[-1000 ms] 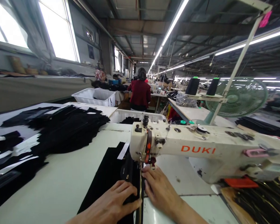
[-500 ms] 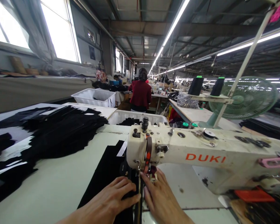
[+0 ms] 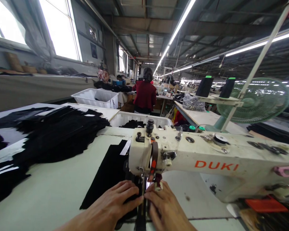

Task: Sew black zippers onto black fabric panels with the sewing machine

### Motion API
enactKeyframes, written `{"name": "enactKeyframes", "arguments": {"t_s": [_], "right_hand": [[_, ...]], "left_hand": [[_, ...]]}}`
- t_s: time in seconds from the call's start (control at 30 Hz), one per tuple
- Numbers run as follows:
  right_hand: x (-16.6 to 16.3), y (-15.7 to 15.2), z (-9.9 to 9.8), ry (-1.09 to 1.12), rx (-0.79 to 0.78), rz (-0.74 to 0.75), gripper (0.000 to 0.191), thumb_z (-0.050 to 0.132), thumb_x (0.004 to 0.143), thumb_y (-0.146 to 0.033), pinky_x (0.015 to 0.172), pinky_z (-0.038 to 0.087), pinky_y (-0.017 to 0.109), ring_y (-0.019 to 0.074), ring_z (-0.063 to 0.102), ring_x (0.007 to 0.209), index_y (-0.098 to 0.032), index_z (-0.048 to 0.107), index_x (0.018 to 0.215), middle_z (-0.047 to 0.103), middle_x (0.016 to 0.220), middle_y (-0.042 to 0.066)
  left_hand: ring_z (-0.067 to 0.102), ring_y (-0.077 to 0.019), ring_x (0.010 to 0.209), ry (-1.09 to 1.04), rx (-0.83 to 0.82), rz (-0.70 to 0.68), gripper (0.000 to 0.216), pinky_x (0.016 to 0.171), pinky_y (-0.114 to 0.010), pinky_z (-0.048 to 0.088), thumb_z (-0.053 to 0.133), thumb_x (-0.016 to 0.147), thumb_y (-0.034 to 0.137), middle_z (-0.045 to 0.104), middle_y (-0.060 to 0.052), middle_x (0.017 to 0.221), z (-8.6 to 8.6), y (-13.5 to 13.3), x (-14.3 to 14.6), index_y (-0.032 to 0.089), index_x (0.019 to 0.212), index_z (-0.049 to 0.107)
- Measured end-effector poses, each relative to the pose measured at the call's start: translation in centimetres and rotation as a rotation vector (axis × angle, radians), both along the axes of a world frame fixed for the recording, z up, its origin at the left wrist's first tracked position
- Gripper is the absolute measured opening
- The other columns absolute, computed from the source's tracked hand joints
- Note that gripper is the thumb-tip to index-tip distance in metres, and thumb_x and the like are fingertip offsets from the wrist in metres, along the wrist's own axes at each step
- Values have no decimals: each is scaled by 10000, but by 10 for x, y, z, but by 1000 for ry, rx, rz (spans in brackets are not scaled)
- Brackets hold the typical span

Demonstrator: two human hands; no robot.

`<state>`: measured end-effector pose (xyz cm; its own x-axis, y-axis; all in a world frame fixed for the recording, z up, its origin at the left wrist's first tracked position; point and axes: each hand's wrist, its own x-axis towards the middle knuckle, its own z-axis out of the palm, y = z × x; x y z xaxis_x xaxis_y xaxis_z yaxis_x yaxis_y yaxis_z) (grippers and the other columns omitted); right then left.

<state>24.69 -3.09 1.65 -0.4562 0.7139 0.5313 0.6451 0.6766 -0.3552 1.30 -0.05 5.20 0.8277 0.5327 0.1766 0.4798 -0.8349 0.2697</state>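
My left hand (image 3: 117, 202) lies flat, thumb stretched out, over a piece of black fabric (image 3: 106, 175) on the sewing machine's bed. The fabric runs under the head of the white sewing machine (image 3: 146, 154), with a white strip (image 3: 125, 148) at its far end. Close beside the needle area, my right hand (image 3: 164, 205) has its fingers bent and closed on the right edge of a narrow dark part of the fabric. Its fingertips are partly hidden. The two hands almost meet at a thin upright metal rod (image 3: 143, 186). The needle itself cannot be made out.
A heap of black fabric pieces (image 3: 62, 138) covers the table's left side. White bins (image 3: 96, 98) stand behind it. Thread cones (image 3: 204, 86) and a green fan (image 3: 252, 101) are at right. A person in a dark red top (image 3: 144, 96) is ahead, back turned.
The black fabric has slid slightly forward, away from me, under the machine head. My right fingers have drawn back from the needle area and bent more. My left hand stays on the fabric.
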Motion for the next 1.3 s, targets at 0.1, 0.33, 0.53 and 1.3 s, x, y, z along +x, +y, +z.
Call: {"name": "enactKeyframes", "arguments": {"t_s": [0.1,0.33,0.53,1.3], "right_hand": [[-1,2,-5,19,40,-11,390,499,805,-35,988,481,442,237,621,1014,-216,657,1111,695,1036,61],[4,7,-17,-135,46,-97,525,534,799,-64,1055,455,487,260,641,1065,-214,553,1302,681,1202,80],[5,7,-18,-174,62,-99,563,527,820,-71,1033,493,469,272,622,1133,-202,505,1367,656,1273,87],[4,15,-20,-249,533,-88,482,475,794,-51,862,549,378,249,701,1000,-207,629,1223,732,1146,63]], "left_hand": [[522,-366,1307,-1,-37,28,751,1089,-518,447,791,795,517,543,-61,1453,-6,3,-3,365,1461,480],[514,-405,1304,-27,-15,49,753,1050,-556,466,750,797,592,535,-132,1450,-17,14,-5,287,1445,520],[515,-441,1292,-56,55,43,791,996,-590,503,736,794,614,521,-169,1452,-32,20,-8,264,1463,500],[583,-408,1154,-42,137,308,427,1026,-611,428,546,941,331,635,-241,1213,-18,4,2,53,1257,618]]}}
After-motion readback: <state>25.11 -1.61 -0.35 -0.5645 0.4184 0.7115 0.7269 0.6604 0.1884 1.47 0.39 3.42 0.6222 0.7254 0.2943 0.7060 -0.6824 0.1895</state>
